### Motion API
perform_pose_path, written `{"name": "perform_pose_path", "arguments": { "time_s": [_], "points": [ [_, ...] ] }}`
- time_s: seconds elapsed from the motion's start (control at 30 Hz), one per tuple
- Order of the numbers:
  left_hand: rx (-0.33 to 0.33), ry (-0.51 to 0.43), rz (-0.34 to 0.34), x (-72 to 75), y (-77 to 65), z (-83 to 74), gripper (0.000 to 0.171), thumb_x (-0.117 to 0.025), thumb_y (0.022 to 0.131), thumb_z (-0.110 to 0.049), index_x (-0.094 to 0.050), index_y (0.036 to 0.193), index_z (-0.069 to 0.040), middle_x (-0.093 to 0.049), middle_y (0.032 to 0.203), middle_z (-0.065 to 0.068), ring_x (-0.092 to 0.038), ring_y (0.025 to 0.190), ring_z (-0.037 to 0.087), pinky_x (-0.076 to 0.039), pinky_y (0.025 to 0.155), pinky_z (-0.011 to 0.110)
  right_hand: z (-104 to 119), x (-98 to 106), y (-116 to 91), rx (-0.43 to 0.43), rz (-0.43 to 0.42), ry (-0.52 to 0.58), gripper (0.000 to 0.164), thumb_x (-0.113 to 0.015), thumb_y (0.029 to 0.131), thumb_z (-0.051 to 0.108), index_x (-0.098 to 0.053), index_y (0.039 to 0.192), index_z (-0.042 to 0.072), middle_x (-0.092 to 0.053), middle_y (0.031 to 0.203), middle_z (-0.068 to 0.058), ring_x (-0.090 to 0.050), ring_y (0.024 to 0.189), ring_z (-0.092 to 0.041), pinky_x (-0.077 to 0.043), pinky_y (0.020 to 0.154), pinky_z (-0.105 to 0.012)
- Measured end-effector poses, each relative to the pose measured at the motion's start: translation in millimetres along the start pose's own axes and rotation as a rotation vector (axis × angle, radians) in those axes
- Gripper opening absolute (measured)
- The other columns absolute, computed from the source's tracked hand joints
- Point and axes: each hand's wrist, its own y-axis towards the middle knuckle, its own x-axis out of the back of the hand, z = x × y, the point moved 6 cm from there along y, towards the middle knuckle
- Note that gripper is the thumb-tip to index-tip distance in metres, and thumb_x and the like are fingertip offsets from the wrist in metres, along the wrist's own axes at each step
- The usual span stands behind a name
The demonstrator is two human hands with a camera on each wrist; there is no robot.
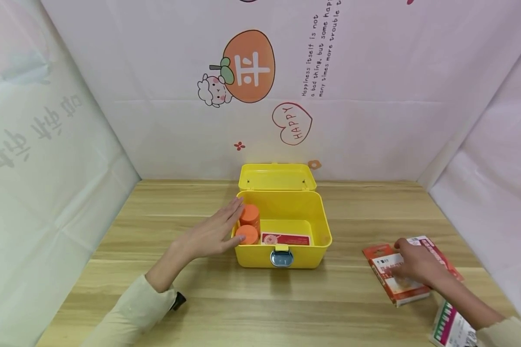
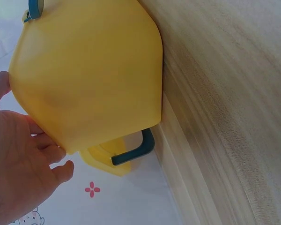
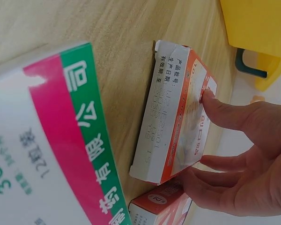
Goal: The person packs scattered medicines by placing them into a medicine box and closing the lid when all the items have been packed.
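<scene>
A yellow lidded box [image 1: 306, 258] stands with its lid [image 1: 278, 177] tipped back. Inside are two orange-capped round containers [image 1: 248, 233] along the left and a flat red-and-white packet [image 1: 286, 239]. My left hand [image 1: 217, 231] rests at the box's left rim, its fingers fairly straight; the left wrist view shows fingertips touching the rim. Over at the right, my right hand [image 1: 418, 262] pinches an orange-and-white adhesive bandage box [image 3: 166, 112], thumb at one long edge and fingers at the other. A red-and-white box [image 3: 159, 204] lies beside it, partly under the hand.
A white box with green and magenta stripes [image 1: 449, 327] lies near the right forearm, partly hidden by it. Wood-grain table [image 1: 330, 308] surrounds the yellow box, with printed cloth walls [image 1: 364, 135] behind and at both sides. A dark handle [image 2: 136, 152] juts from the yellow box.
</scene>
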Motion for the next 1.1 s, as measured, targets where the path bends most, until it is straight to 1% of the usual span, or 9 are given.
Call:
{"name": "perform_pose_path", "arguments": {
  "time_s": [0.13, 0.23, 0.37, 0.47, 0.6, 0.73, 0.87, 1.0, 1.1],
  "points": [
    [0.002, 0.001, 0.006, -0.4, -0.1, 0.2, 0.084, -0.031, 0.102, -0.062, -0.008, 0.16, -0.006, 0.004, 0.17, 0.008, 0.0, 0.157, 0.023, -0.018, 0.126, 0.043, 0, -2, 0, -0.002, 0.019, -0.009, 0.071, -0.083, 0.078, 0.032, -0.051, 0.118, -0.018, -0.065, 0.099, -0.029, -0.06, 0.082, -0.03, -0.053, 0.069, -0.047],
    [0.004, -0.002, 0.014, -1.0, 0.2, -0.1, 0.084, -0.031, 0.102, -0.062, -0.007, 0.16, -0.006, 0.005, 0.169, 0.007, 0.0, 0.157, 0.023, -0.018, 0.126, 0.043, -1, -4, 0, -0.002, 0.032, -0.012, 0.066, -0.081, 0.08, 0.035, -0.054, 0.11, -0.016, -0.064, 0.09, -0.021, -0.056, 0.077, -0.027, -0.049, 0.065, -0.041],
    [0.014, -0.013, 0.021, -0.7, -0.6, -0.2, 0.084, -0.032, 0.102, -0.062, -0.008, 0.159, -0.006, 0.005, 0.169, 0.007, 0.0, 0.157, 0.023, -0.018, 0.126, 0.044, 0, -9, 1, -0.003, 0.029, -0.022, 0.06, -0.083, 0.077, 0.041, -0.057, 0.095, -0.01, -0.056, 0.078, -0.008, -0.048, 0.07, -0.021, -0.041, 0.059, -0.032],
    [0.021, -0.014, 0.017, 0.2, -0.8, -0.2, 0.085, -0.033, 0.101, -0.062, -0.009, 0.159, -0.006, 0.004, 0.169, 0.008, -0.001, 0.157, 0.024, -0.018, 0.126, 0.044, 2, -11, 2, 0.005, 0.003, -0.027, 0.066, -0.085, 0.074, 0.044, -0.057, 0.096, -0.012, -0.057, 0.079, -0.011, -0.05, 0.072, -0.023, -0.044, 0.061, -0.035],
    [0.022, -0.012, 0.015, 0.7, 0.1, -0.1, 0.085, -0.033, 0.101, -0.063, -0.009, 0.16, -0.006, 0.004, 0.17, 0.007, -0.002, 0.158, 0.024, -0.018, 0.126, 0.044, 2, -12, 2, -0.009, -0.011, 0.009, 0.078, -0.086, 0.073, 0.043, -0.05, 0.108, -0.017, -0.059, 0.089, -0.022, -0.056, 0.079, -0.03, -0.051, 0.068, -0.045],
    [0.018, -0.01, 0.019, -0.2, 0.2, 0.2, 0.085, -0.032, 0.101, -0.063, -0.008, 0.16, -0.007, 0.005, 0.17, 0.007, -0.001, 0.157, 0.023, -0.018, 0.126, 0.043, 3, -12, 1, -0.034, -0.002, 0.055, 0.087, -0.087, 0.072, 0.043, -0.044, 0.117, -0.017, -0.059, 0.096, -0.028, -0.059, 0.082, -0.034, -0.053, 0.073, -0.05],
    [0.005, -0.005, 0.011, -0.3, 1.2, 0.0, 0.084, -0.032, 0.102, -0.062, -0.008, 0.16, -0.006, 0.003, 0.17, 0.008, -0.001, 0.157, 0.023, -0.018, 0.126, 0.043, 5, -11, 1, -0.017, -0.034, 0.069, 0.098, -0.088, 0.071, 0.042, -0.037, 0.127, -0.021, -0.058, 0.106, -0.04, -0.061, 0.09, -0.046, -0.053, 0.078, -0.057],
    [0.004, -0.003, 0.011, -0.2, 1.4, -0.2, 0.084, -0.033, 0.102, -0.062, -0.008, 0.16, -0.006, 0.003, 0.17, 0.008, -0.001, 0.157, 0.023, -0.018, 0.126, 0.043, 4, -9, 1, 0.019, -0.074, 0.071, 0.091, -0.085, 0.075, 0.033, -0.039, 0.128, -0.024, -0.057, 0.112, -0.044, -0.06, 0.099, -0.055, -0.051, 0.083, -0.061],
    [0.008, -0.006, 0.012, -0.4, 1.0, -0.1, 0.084, -0.033, 0.102, -0.062, -0.008, 0.16, -0.006, 0.003, 0.17, 0.008, -0.001, 0.157, 0.023, -0.018, 0.126, 0.043, 2, -6, 1, 0.019, -0.065, 0.111, 0.077, -0.081, 0.078, 0.027, -0.045, 0.125, -0.023, -0.062, 0.108, -0.037, -0.062, 0.096, -0.048, -0.053, 0.081, -0.054]
  ]
}}
